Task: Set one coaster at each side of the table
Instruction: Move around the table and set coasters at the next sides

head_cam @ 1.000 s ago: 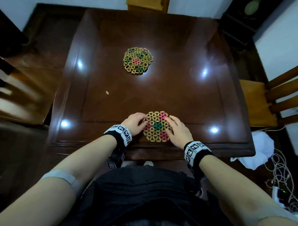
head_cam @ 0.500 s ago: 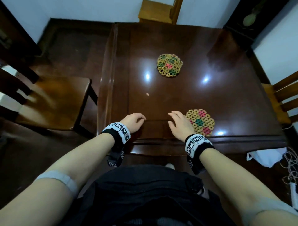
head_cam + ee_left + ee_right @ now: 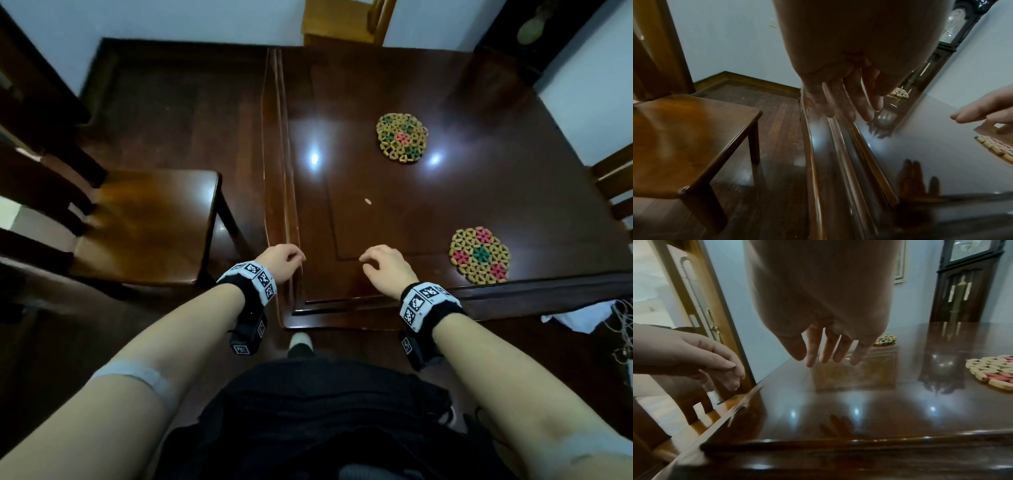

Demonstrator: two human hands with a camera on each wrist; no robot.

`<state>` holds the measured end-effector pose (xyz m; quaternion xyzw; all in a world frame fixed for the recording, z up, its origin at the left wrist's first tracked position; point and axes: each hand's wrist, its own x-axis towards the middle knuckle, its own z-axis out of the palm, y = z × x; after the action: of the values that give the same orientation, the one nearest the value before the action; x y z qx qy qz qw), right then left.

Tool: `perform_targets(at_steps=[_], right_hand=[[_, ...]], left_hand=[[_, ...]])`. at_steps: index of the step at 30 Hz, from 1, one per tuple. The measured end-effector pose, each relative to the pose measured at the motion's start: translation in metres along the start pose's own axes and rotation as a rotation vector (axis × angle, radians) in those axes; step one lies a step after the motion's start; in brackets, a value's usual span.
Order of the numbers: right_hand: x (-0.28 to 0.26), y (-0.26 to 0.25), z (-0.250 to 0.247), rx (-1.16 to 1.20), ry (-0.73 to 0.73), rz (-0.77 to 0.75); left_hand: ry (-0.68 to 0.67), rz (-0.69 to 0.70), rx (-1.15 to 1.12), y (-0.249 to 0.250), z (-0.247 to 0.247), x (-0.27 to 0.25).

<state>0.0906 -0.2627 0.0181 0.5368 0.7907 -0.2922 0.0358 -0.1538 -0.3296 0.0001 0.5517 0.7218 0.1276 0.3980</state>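
Two woven bead coasters lie flat on the dark glossy table (image 3: 383, 212). The near coaster (image 3: 479, 255) (image 3: 991, 371) sits by the table's front edge, to the right of my hands. The far coaster (image 3: 402, 137) (image 3: 885, 338) (image 3: 899, 93) lies further back near the middle. My left hand (image 3: 286, 260) (image 3: 846, 104) hovers empty over the table's left front corner, fingers loose. My right hand (image 3: 383, 262) (image 3: 828, 352) hovers empty over the front of the table, fingers relaxed and pointing forward, well left of the near coaster.
A dark wooden chair (image 3: 137, 226) stands left of the table. Other chairs stand at the far side (image 3: 342, 20) and at the right (image 3: 616, 185). A tall clock (image 3: 966, 280) is at the back right. A small pale speck (image 3: 368, 201) lies on the tabletop. White cloth and cables (image 3: 589, 315) lie on the floor right.
Both hands let go of the near coaster and are empty. The view has shifted left, so the coasters now sit to the right and my left hand is over the table's left corner.
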Motion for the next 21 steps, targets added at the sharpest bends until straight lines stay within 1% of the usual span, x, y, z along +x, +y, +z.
perform_targets(at_steps=[3, 7, 11, 15, 17, 21], right_hand=[[0.021, 0.01, -0.008, 0.099, 0.019, 0.091], [0.054, 0.009, -0.015, 0.152, -0.012, 0.194], [0.082, -0.011, -0.015, 0.219, 0.008, 0.244], [0.095, -0.03, -0.01, 0.275, 0.04, 0.293], [0.099, -0.041, -0.005, 0.298, 0.07, 0.346], [0.096, -0.064, 0.006, 0.356, 0.136, 0.447]], left_hand=[[-0.035, 0.031, 0.011, 0.007, -0.013, 0.029], [-0.093, 0.069, 0.022, 0.014, -0.036, 0.056], [-0.144, 0.104, 0.071, 0.006, -0.062, 0.076], [-0.176, 0.121, 0.079, -0.007, -0.084, 0.1], [-0.202, 0.143, 0.095, -0.012, -0.094, 0.111], [-0.274, 0.229, 0.153, -0.017, -0.111, 0.131]])
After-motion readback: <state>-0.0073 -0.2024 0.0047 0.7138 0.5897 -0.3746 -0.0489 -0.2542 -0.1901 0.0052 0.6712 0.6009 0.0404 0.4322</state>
